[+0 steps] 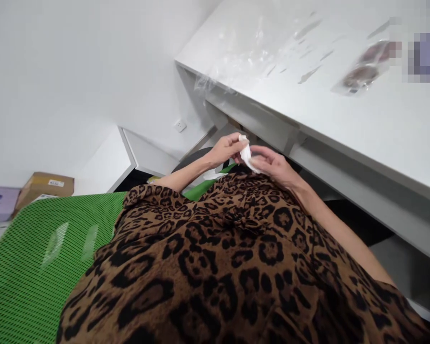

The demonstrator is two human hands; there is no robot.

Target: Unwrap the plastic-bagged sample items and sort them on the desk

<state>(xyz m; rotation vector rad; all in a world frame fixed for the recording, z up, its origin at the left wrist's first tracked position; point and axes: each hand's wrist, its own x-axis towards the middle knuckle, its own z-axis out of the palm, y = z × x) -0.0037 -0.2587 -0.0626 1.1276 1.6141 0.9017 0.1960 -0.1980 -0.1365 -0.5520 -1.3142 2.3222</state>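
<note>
Above my lap, both hands meet at a crumpled strip of white tissue; whether it is paper or thin cloth is hard to make out. My left hand pinches its upper end between thumb and fingers. The lower end sits in the fingers of my right hand, with the thumb pressed along it. Behind the hands runs the front edge of a white desk. Patterned leopard-print clothing lies right below them.
Clear plastic wrap hangs over the desk's left edge. A clear packet with brownish contents lies on the desktop. To the left are a green mesh chair back, a cardboard box, a purple box and a white cabinet.
</note>
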